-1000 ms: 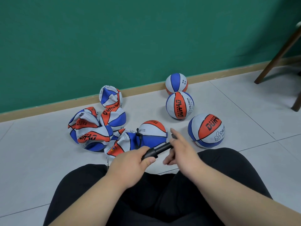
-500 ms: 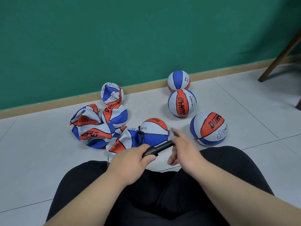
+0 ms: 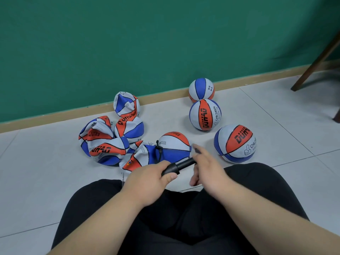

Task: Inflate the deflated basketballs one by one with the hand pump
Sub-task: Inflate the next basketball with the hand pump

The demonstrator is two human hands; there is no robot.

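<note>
A black hand pump (image 3: 179,165) is held low over my lap, tilted up to the right. My left hand (image 3: 150,183) grips its near end. My right hand (image 3: 207,166) is at the far end, fingers loosely curled round the barrel tip. Just beyond the pump lies a partly filled red, white and blue basketball (image 3: 173,148) with a black hose (image 3: 159,150) on it. Several crumpled deflated balls (image 3: 104,142) are heaped to the left. Three round inflated balls sit to the right: the nearest inflated ball (image 3: 235,143), the middle one (image 3: 205,115), and one by the wall (image 3: 201,90).
I sit on a light tiled floor (image 3: 46,172) with my black-trousered knees (image 3: 184,218) in front. A green wall with a wooden skirting (image 3: 55,118) runs behind the balls. Dark wooden chair legs (image 3: 316,65) stand at the far right.
The view has shifted slightly, so the balls appear a little further right. Both hands hold the pump much as before; my right hand's fingers have moved a little along its far end.
</note>
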